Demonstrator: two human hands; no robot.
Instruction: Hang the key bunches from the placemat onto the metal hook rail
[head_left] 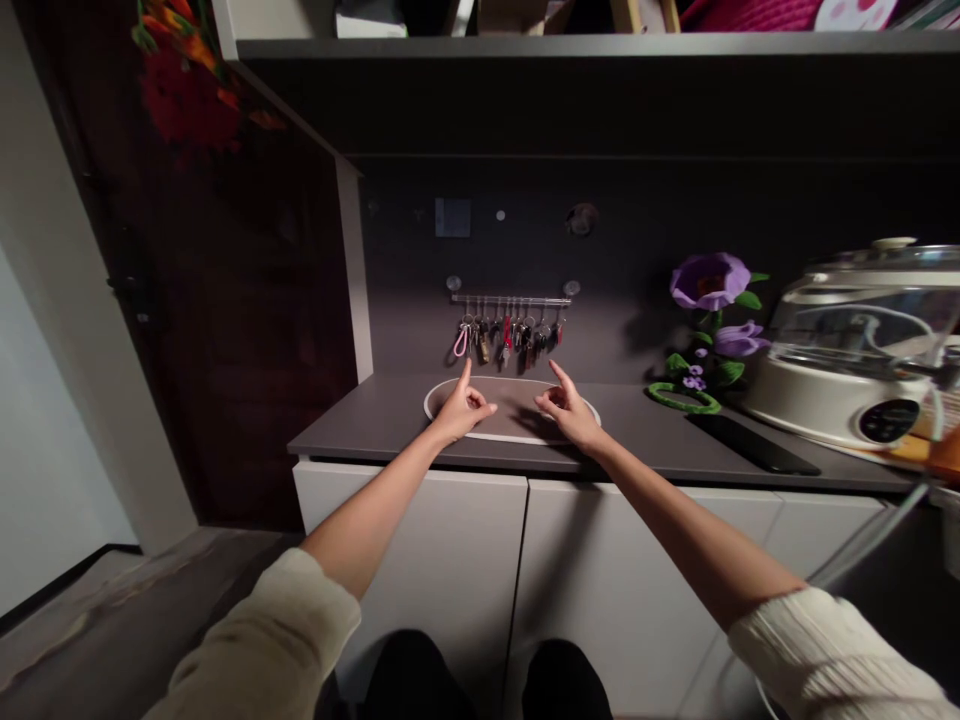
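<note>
An oval mat or tray [514,398] with a pale rim lies on the dark counter. Over its left part is my left hand [463,408], index finger extended upward and thumb apart, holding nothing. My right hand [570,408] is over the right part in a similar pose, index finger stretched out, nothing held. Whether either hand touches the oval piece is unclear. Behind them, a clear rail [511,300] is fixed to the back wall, with several bunches of keys [507,340] hanging from it, one with a pink loop [460,342]. Neither hand touches the keys.
Purple artificial flowers [710,282] with a green ring base, a black phone-like slab [752,444] and a white appliance with a clear cover [855,340] stand to the right. A shelf [525,45] overhangs the counter [360,420]. A dark door [262,300] is at the left.
</note>
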